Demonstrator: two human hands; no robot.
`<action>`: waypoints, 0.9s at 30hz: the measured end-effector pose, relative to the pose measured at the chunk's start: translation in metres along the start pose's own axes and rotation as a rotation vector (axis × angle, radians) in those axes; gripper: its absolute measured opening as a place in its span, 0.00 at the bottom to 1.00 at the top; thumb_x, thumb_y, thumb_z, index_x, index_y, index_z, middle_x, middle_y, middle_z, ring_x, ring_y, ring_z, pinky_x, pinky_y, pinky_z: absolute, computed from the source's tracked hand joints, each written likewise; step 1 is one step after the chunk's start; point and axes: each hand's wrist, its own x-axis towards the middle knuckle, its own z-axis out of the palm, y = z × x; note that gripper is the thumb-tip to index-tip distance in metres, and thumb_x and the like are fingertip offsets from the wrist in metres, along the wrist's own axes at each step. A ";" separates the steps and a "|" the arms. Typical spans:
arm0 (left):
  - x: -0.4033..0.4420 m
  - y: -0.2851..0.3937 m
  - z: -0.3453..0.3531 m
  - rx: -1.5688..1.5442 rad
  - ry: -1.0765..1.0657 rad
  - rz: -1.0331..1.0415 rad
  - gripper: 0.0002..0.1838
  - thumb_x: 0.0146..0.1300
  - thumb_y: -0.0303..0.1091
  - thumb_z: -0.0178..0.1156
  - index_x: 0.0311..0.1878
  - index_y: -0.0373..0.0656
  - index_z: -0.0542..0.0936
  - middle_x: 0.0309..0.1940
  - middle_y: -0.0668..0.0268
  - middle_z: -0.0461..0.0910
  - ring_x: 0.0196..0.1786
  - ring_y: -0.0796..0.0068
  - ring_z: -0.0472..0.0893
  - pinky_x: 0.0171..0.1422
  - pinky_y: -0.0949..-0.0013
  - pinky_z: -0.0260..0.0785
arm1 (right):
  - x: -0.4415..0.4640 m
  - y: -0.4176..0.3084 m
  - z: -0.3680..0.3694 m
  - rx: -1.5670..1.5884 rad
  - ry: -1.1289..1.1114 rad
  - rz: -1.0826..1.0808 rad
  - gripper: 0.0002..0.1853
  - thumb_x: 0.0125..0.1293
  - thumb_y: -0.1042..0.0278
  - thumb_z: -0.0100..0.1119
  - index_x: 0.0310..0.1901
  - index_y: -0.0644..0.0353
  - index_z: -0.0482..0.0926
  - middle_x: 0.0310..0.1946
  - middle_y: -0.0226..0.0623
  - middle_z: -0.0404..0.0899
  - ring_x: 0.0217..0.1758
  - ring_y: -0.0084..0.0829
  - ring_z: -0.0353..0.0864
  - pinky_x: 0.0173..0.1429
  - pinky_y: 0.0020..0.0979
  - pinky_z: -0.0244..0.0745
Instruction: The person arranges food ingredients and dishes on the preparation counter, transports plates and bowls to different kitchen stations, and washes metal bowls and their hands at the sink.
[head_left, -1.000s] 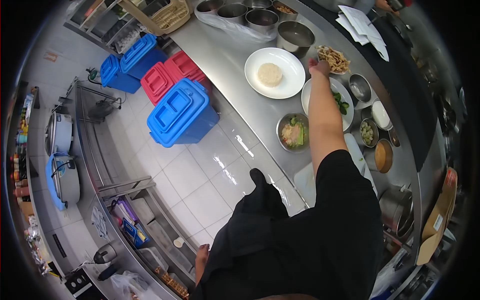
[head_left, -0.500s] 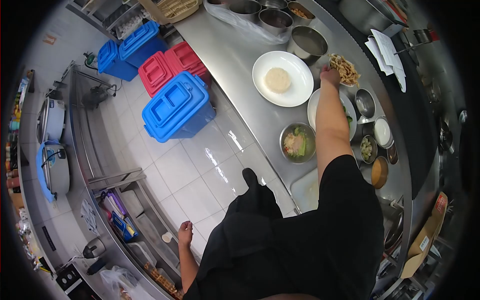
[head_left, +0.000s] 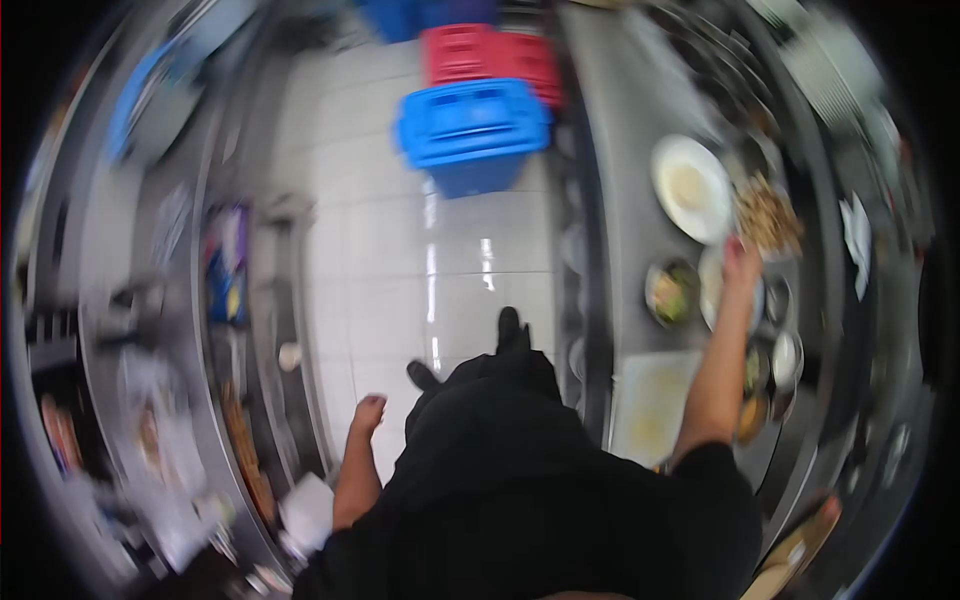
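My right hand (head_left: pixel 740 264) reaches over the steel counter, fingers closed at the near rim of a white dish heaped with brown strips (head_left: pixel 768 215); blur hides the exact grip. Beneath my right hand and forearm, a white plate (head_left: pixel 712 285) is partly covered. Left of the strips lies a white plate (head_left: pixel 664 209) with a round mound of rice (head_left: pixel 687 186). A steel bowl (head_left: pixel 652 300) of green and pale food stands nearer me. My left hand (head_left: pixel 371 411) hangs over the floor at my side, fingers curled, with nothing seen in it.
A pale cutting board (head_left: pixel 655 405) and small bowls, one with white contents (head_left: pixel 786 355), sit near my right forearm. Blue (head_left: pixel 475 125) and red lidded bins (head_left: pixel 460 55) stand on the floor along the counter. A shelved unit runs along my left.
My view has turned, so the counter now runs upright on the right, with more blur. The dish of strips appears larger and closer to me, my right hand still at its rim.
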 end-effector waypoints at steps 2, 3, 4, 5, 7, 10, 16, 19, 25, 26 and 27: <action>0.011 -0.036 -0.001 0.107 -0.091 0.016 0.23 0.65 0.48 0.57 0.46 0.34 0.83 0.32 0.55 0.84 0.34 0.66 0.83 0.40 0.62 0.76 | -0.104 0.009 0.071 -0.018 -0.116 0.093 0.11 0.67 0.72 0.57 0.49 0.65 0.76 0.37 0.38 0.80 0.40 0.32 0.81 0.54 0.35 0.82; 0.014 -0.060 0.005 0.105 0.011 0.093 0.24 0.64 0.49 0.57 0.48 0.34 0.83 0.41 0.50 0.85 0.46 0.57 0.84 0.53 0.59 0.76 | -0.136 0.023 0.081 -0.133 -0.145 0.117 0.11 0.70 0.72 0.54 0.50 0.65 0.76 0.38 0.37 0.80 0.42 0.32 0.81 0.56 0.34 0.81; 0.013 -0.072 0.004 0.102 0.002 0.046 0.26 0.63 0.50 0.57 0.49 0.35 0.83 0.47 0.47 0.84 0.55 0.51 0.82 0.62 0.56 0.72 | -0.148 0.039 0.077 -0.090 -0.187 0.244 0.10 0.71 0.72 0.51 0.50 0.65 0.75 0.38 0.37 0.80 0.42 0.31 0.82 0.55 0.33 0.82; 0.002 -0.072 0.001 0.088 -0.013 0.042 0.26 0.62 0.52 0.57 0.49 0.36 0.83 0.48 0.47 0.83 0.54 0.51 0.82 0.60 0.56 0.73 | -0.179 0.052 0.092 -0.097 -0.170 0.334 0.09 0.71 0.71 0.51 0.48 0.65 0.76 0.35 0.36 0.79 0.38 0.30 0.81 0.52 0.32 0.83; 0.003 -0.105 -0.004 0.083 0.071 0.049 0.25 0.62 0.52 0.57 0.45 0.36 0.85 0.46 0.47 0.84 0.53 0.51 0.82 0.59 0.56 0.74 | -0.253 0.093 0.134 -0.235 -0.173 0.388 0.08 0.70 0.72 0.49 0.45 0.65 0.75 0.32 0.36 0.79 0.35 0.28 0.80 0.48 0.30 0.84; -0.010 -0.141 -0.024 -0.085 0.063 -0.046 0.24 0.62 0.51 0.57 0.45 0.37 0.86 0.46 0.49 0.85 0.52 0.52 0.83 0.59 0.57 0.74 | -0.372 0.157 0.201 -0.329 -0.403 0.559 0.08 0.70 0.71 0.47 0.43 0.64 0.76 0.28 0.32 0.76 0.32 0.25 0.77 0.43 0.28 0.82; -0.029 -0.255 -0.043 -0.374 0.259 -0.162 0.24 0.61 0.51 0.57 0.46 0.39 0.86 0.46 0.50 0.85 0.51 0.52 0.83 0.57 0.57 0.74 | -0.586 0.308 0.301 -0.591 -0.715 0.713 0.10 0.71 0.64 0.55 0.47 0.61 0.76 0.35 0.32 0.79 0.36 0.25 0.78 0.45 0.29 0.76; -0.055 -0.310 -0.040 -0.675 0.384 -0.288 0.22 0.64 0.48 0.57 0.47 0.38 0.84 0.34 0.56 0.84 0.32 0.64 0.83 0.39 0.60 0.77 | -0.703 0.369 0.351 -0.728 -0.869 0.838 0.11 0.72 0.62 0.57 0.48 0.58 0.76 0.36 0.30 0.79 0.35 0.25 0.78 0.46 0.32 0.78; -0.137 -0.388 0.006 -1.177 0.426 -0.544 0.18 0.65 0.45 0.59 0.51 0.43 0.78 0.38 0.64 0.79 0.40 0.69 0.81 0.40 0.61 0.78 | -0.909 0.465 0.405 -0.854 -1.324 1.021 0.09 0.73 0.65 0.54 0.46 0.61 0.74 0.29 0.31 0.76 0.31 0.23 0.78 0.42 0.34 0.85; -0.143 -0.402 0.027 -1.228 0.422 -0.579 0.18 0.66 0.45 0.59 0.51 0.43 0.78 0.39 0.63 0.79 0.40 0.68 0.81 0.40 0.59 0.78 | -0.942 0.473 0.409 -0.887 -1.373 1.042 0.09 0.73 0.65 0.53 0.45 0.62 0.74 0.28 0.31 0.75 0.31 0.22 0.78 0.42 0.34 0.85; -0.144 -0.421 0.063 -1.229 0.414 -0.580 0.17 0.66 0.45 0.59 0.50 0.43 0.78 0.39 0.63 0.79 0.40 0.68 0.80 0.40 0.58 0.78 | -0.970 0.488 0.409 -0.894 -1.434 1.081 0.08 0.73 0.65 0.52 0.46 0.62 0.74 0.28 0.31 0.75 0.30 0.22 0.78 0.41 0.34 0.86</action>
